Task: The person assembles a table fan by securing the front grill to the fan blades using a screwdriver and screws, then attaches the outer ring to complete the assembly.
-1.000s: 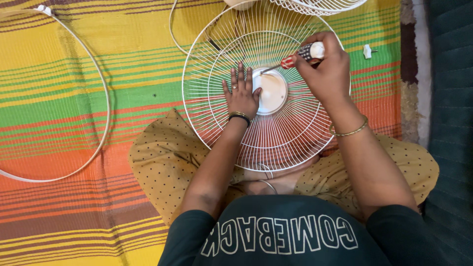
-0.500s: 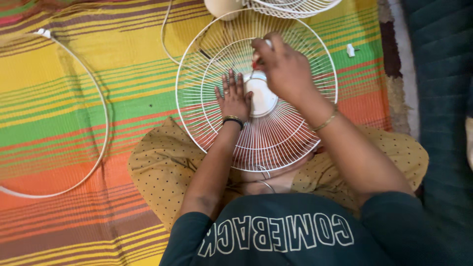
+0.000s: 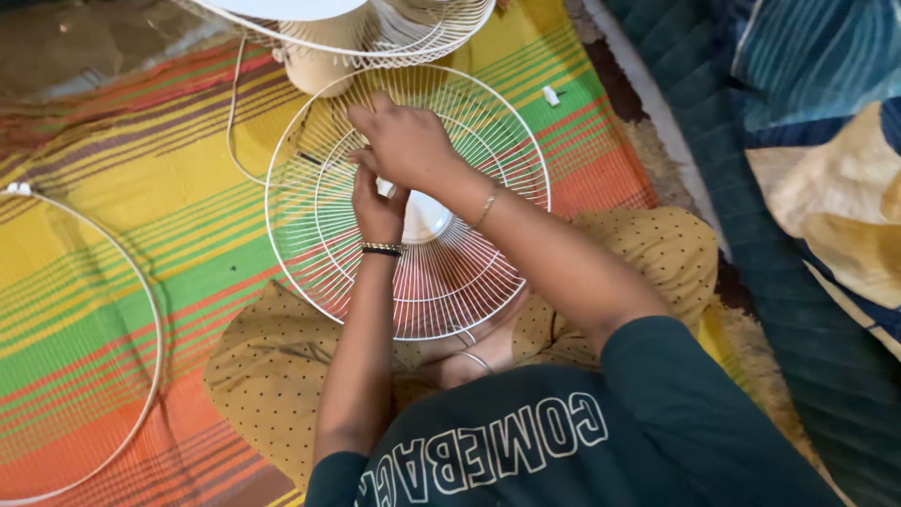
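A white wire fan grille (image 3: pixel 488 141) lies on my lap and on the striped mat, with a round white hub (image 3: pixel 427 218) at its centre. My left hand (image 3: pixel 375 208) rests on the wires just left of the hub, fingers stretched up towards my right hand. My right hand (image 3: pixel 405 141) is closed in a fist above the hub, over a screwdriver; only a small white bit of its handle (image 3: pixel 384 188) shows between the two hands. The tip is hidden.
A second white grille with the fan body (image 3: pixel 324 42) stands at the top edge. A white cord (image 3: pixel 233 122) runs down from it. A large white ring (image 3: pixel 150 319) lies at the left. A small white part (image 3: pixel 551 95) sits right of the grille. Teal bedding (image 3: pixel 770 216) borders the mat.
My head has turned, so everything has shifted left. My right hand swung the screwdriver from slanted at the right to upright over the hub. My left hand stayed on the grille.
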